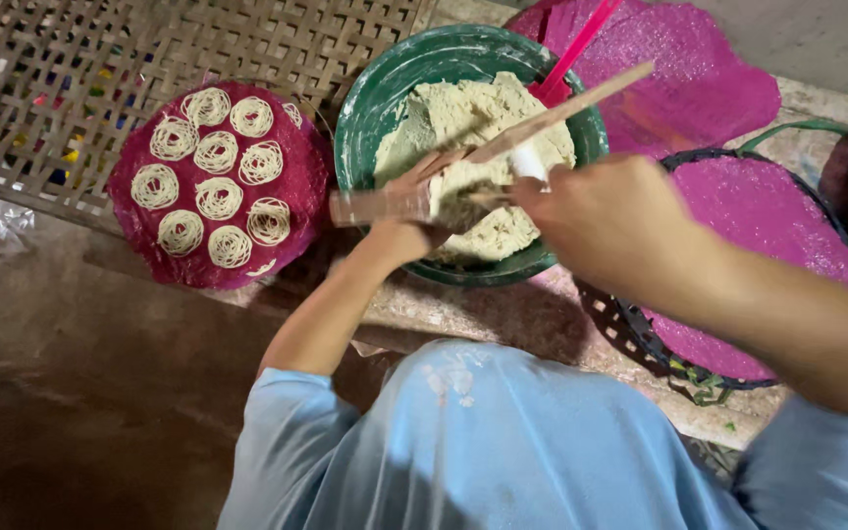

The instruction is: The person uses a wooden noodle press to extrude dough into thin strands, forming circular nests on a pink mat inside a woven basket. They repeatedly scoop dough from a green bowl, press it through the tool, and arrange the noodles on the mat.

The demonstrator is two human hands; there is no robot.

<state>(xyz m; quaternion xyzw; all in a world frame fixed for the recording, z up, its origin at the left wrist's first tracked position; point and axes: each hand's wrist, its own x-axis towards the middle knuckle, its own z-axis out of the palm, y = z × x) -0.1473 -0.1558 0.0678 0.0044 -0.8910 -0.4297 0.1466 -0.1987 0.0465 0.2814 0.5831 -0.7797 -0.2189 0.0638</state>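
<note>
Dim brown floor fills the lower left, and a pale stone counter [503, 319] runs across the middle, carrying the work. Nearest the camera are the person's light blue sleeves and lap.

Above them the right hand [612, 221] is closed, its grip clamped on a white-tipped tool [528, 162] held against a wooden press [483, 157] over the bowl. The left hand [406, 221] has its grip wrapped on the near end of that wooden press, whose long handles angle up to the right.

Both hands hang over a green bowl [370, 108] standing on the counter, filled with pale, crumbly dough [463, 113]. A pink spoon handle [571, 54] leans out of the bowl's far side.

Left of the bowl, just beside it, lies a round magenta mat [296, 201] bearing small coils of pale noodle strands [220, 196]. To the right, more magenta mats [758, 216] rest on a dark basket rim.

Farthest back, a woven bamboo tray [149, 49] spreads across the upper left.
</note>
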